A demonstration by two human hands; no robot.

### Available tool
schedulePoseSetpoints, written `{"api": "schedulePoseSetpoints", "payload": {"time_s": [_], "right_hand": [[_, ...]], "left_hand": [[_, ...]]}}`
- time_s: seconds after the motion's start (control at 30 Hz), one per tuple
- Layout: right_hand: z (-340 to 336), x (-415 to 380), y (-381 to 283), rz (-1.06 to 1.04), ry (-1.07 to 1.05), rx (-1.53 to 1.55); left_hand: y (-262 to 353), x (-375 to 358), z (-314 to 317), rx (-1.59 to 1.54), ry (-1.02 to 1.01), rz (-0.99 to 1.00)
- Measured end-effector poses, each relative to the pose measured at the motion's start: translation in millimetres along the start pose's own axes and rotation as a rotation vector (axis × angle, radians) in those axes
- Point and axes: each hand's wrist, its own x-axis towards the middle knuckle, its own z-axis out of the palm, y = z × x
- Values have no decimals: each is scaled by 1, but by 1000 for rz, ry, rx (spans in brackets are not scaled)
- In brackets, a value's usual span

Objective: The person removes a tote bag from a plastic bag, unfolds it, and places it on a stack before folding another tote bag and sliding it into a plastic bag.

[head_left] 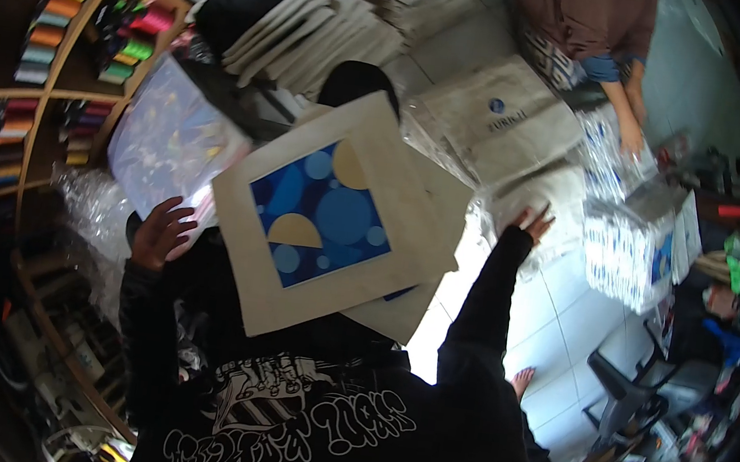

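Cream canvas tote bags lie overlapped across my lap, the top one bearing a blue square print of circles and half circles. My left hand is raised to the left of them, fingers apart and holding nothing, in front of a clear plastic bag. Out to the right, past the totes, my right hand has its fingers spread over pale canvas and plastic on the floor. Just above it lies a flat plastic-wrapped tote with dark lettering and a round logo.
Folded totes are piled at the back. Another person in brown reaches to plastic-wrapped bundles at the right. Shelves of thread spools stand left. A black chair and clutter line the right side of the tiled floor.
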Motion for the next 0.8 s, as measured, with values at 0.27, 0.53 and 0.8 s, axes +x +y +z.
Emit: {"api": "schedulePoseSetpoints", "payload": {"time_s": [0.27,0.53,0.8], "right_hand": [[-87,-26,-99,20,-654,960],[-180,-93,-236,-498,-1101,390],[-202,-116,-262,-478,-1013,203]], "left_hand": [[-19,-3,34,118,89,259],[-53,10,83,-67,175,109],[-73,41,16,758,676,494]]}}
